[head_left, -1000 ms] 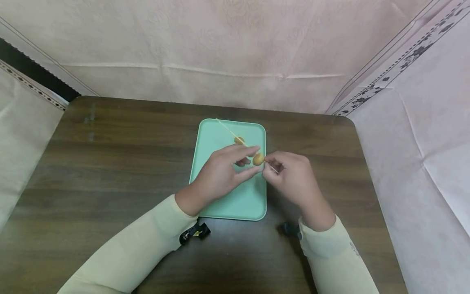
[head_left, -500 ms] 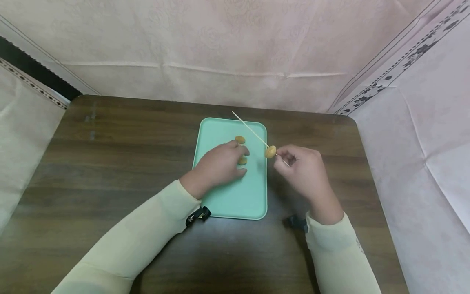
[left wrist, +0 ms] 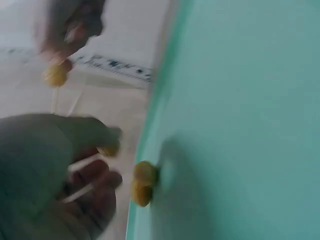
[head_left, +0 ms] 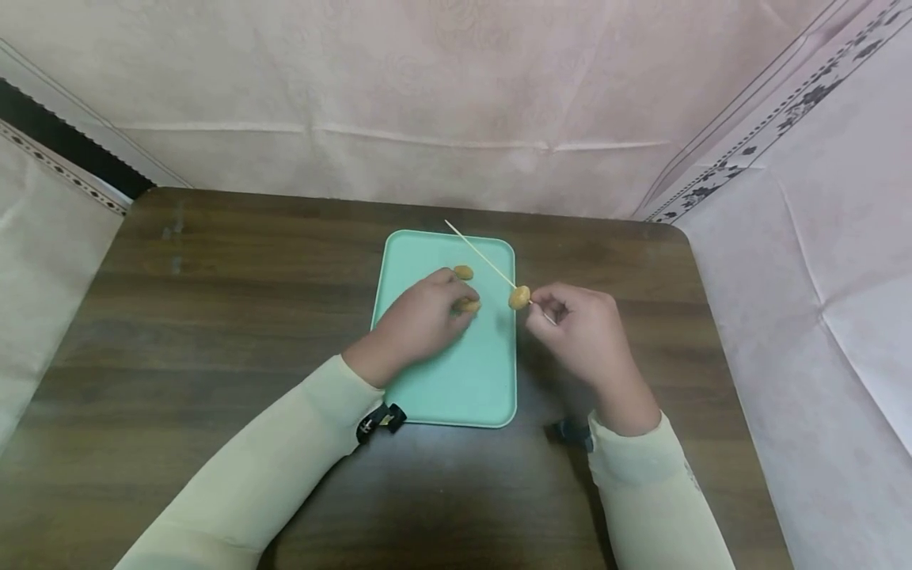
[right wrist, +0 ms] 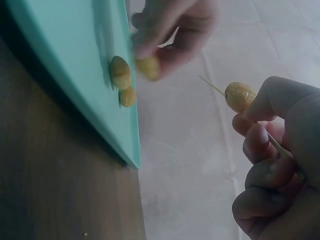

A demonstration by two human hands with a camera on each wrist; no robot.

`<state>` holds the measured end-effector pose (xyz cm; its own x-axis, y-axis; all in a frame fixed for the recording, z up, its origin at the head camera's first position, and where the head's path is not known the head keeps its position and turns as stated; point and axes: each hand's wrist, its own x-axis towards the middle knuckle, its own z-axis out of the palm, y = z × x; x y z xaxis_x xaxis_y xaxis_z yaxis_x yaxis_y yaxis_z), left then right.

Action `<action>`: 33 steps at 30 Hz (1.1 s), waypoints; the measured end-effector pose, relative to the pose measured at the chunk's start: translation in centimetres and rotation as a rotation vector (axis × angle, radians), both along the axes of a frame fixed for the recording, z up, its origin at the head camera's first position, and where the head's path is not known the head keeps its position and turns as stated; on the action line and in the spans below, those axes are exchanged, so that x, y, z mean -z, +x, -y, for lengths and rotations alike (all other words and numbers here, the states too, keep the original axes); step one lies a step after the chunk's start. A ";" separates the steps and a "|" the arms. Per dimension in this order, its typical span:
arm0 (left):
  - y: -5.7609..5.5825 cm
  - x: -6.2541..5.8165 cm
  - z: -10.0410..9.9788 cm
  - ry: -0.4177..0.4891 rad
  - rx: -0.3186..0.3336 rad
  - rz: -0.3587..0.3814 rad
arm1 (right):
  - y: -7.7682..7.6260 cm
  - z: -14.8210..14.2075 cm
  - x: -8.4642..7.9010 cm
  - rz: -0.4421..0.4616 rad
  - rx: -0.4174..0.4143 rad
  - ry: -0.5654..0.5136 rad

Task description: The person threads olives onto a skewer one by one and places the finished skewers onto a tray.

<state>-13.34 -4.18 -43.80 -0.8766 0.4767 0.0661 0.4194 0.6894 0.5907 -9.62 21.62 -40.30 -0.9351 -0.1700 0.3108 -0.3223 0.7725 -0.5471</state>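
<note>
A thin wooden skewer (head_left: 480, 255) points up and left over the mint-green tray (head_left: 456, 388). One small yellow-brown oval piece, wrinkled and potato-like (right wrist: 240, 97), is threaded on it. My right hand (head_left: 580, 328) pinches the skewer just below that piece, other fingers curled under the stick in the right wrist view. My left hand (head_left: 427, 317), above the tray, pinches a second oval piece (right wrist: 148, 67) between thumb and fingertips. Two more oval pieces (right wrist: 120, 72) lie touching on the tray; the head view shows one spot of them (head_left: 463, 271), just beyond the left hand.
The tray lies on a dark brown wooden table (head_left: 235, 332). A pale patterned cloth (head_left: 399, 103) hangs behind the table, and more cloth (head_left: 819, 277) covers the right side. Dark straps with small cameras (head_left: 381, 421) sit at both wrists.
My right hand has drawn the skewer with its piece away to the right. My left hand has left the skewer, gone down to the tray and taken hold of another piece.
</note>
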 end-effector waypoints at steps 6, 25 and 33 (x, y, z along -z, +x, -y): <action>-0.1 -1.0 1.7 0.454 -0.101 0.147 | 0.2 0.0 -0.1 -0.012 -0.011 -0.016; 0.2 -2.1 4.4 1.271 -0.232 0.425 | 1.3 0.1 -1.3 0.000 -0.060 -0.092; -0.3 -1.7 4.7 1.367 -0.354 0.347 | 2.0 0.2 -2.2 0.033 -0.117 -0.110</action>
<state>-13.68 -8.87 -42.07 -0.9986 -0.0244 0.0468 0.0528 -0.4487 0.8921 -7.66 21.45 -38.06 -0.9210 -0.2452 0.3026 -0.3869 0.6656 -0.6382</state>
